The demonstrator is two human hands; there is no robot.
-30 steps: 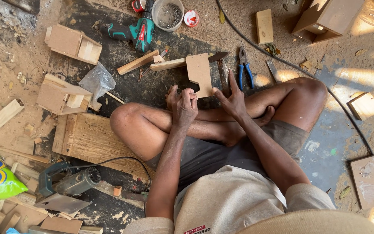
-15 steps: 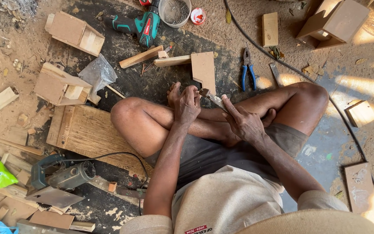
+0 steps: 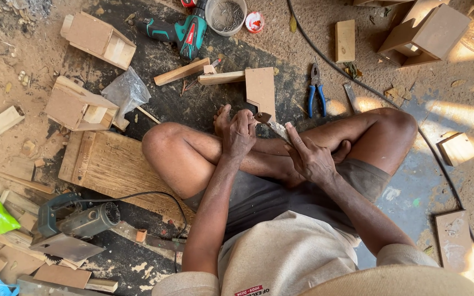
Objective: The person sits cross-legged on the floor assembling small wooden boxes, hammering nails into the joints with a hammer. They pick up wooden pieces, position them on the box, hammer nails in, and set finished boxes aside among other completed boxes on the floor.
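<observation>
Person sits cross-legged on the floor (image 3: 390, 66); left hand (image 3: 238, 133) clenched on a small wood piece (image 3: 263, 117), braced over the shin for steadiness, right hand (image 3: 312, 159) gripping a metal blade (image 3: 278, 130) against it. Grey bucket (image 3: 225, 15) nearby holds nails; clear plastic bag (image 3: 128, 90), contents unclear.

Beige short-sleeved shirt, dark grey shorts, bare legs and feet.

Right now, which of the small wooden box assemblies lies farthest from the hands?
The wooden box at top left, beside the green drill; the other two lie closer to the knees.
</observation>
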